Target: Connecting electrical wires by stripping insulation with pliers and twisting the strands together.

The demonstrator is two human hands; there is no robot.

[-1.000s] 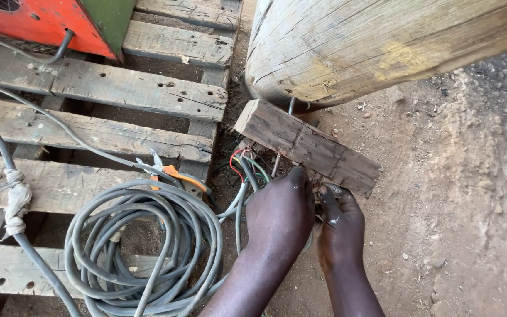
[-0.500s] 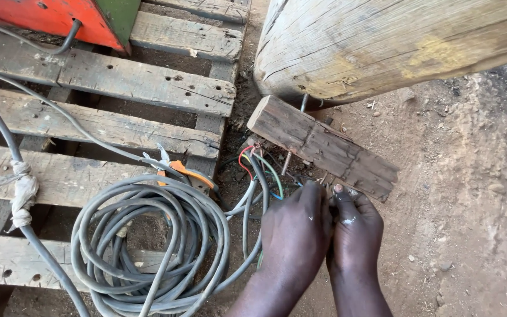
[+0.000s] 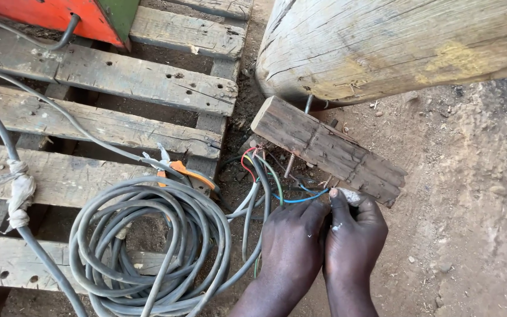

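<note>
I see both grips pinched on blue wire (image 3: 300, 199): left hand (image 3: 291, 246), right hand (image 3: 353, 232); wire runs nine o'clock, right hand nearer wooden block (image 3: 330, 149).

rough cracked wood block (image 3: 328, 151), weathered matt pallet planks (image 3: 118, 82), smooth grey rubbery cable coil (image 3: 148, 246), dusty ground (image 3: 470, 205)

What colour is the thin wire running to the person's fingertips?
Blue: the thin wire shows best in the head view, just below the wooden block.
</note>
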